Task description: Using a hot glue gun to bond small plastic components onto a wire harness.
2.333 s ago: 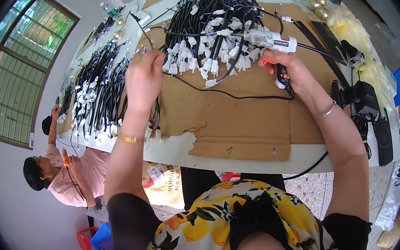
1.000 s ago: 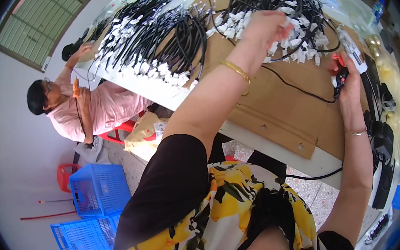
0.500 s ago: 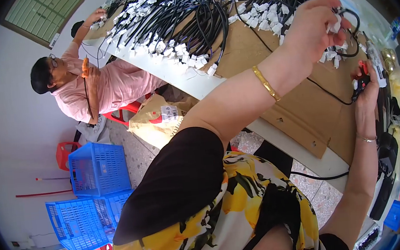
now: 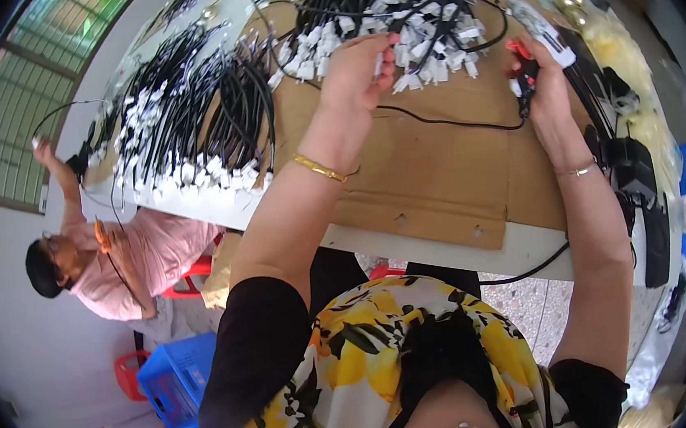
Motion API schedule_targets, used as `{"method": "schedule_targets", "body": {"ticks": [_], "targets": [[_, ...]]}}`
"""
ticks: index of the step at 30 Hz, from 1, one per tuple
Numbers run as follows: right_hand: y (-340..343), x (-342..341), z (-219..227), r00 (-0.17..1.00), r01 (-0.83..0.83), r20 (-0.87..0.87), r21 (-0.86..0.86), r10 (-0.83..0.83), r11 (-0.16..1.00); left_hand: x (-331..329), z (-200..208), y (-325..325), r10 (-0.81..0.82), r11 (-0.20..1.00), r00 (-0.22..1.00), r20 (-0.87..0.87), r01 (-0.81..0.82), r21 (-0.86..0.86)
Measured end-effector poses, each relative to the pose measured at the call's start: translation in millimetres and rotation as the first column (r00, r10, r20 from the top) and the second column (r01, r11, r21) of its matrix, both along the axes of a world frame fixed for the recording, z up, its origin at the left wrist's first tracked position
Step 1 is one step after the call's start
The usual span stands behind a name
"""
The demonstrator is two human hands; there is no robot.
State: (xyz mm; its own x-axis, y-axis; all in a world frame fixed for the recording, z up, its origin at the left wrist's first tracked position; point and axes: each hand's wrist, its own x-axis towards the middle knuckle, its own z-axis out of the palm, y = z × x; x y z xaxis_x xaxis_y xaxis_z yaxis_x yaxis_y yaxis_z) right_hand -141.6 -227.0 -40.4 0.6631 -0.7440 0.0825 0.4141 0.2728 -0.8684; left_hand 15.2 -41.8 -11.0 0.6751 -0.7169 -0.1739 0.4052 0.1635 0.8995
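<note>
Left hand (image 4: pixel 360 70): swung left, off tool (image 4: pixel 526 86) — fingers pinching white connector (image 4: pixel 379 64)
Right hand (image 4: pixel 547 83): fingers clamped on tool
Work: connector, tool apart — no contact

Black cables (image 4: pixel 246 108); white connectors (image 4: pixel 432 69); brown cardboard (image 4: pixel 429 164)

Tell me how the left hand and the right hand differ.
The left hand holds a small white piece, mostly hidden; the right hand grips a black tool with a red trigger.
The left hand is at the near side of the cable heap; the right hand is to its right.
Both hands are bare, with a bracelet at each wrist.
</note>
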Motion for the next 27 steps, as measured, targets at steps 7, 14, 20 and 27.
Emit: {"method": "schedule_targets", "body": {"ticks": [7,14,20,27], "targets": [[6.2,-5.5,2.2,0.999,0.011,0.032,0.036,-0.012,0.999,-5.3,33.6,-12.6,0.031,0.993,0.997,0.072,-0.022,-0.114],[10.2,-5.2,6.0,0.999,0.053,0.01,0.039,-0.054,0.998,22.7,89.7,-36.9,0.22,0.917,0.945,0.24,-0.117,-0.381],[0.7,2.1,0.5,0.998,-0.046,-0.04,-0.071,0.044,0.996,56.1,16.8,-36.3,0.132,0.974,0.99,0.052,-0.119,-0.194],[2.9,-3.1,-1.3,0.998,-0.056,-0.007,-0.072,0.055,0.996,-28.0,-14.5,9.2,0.047,0.993,0.993,0.112,-0.034,-0.115]]}}
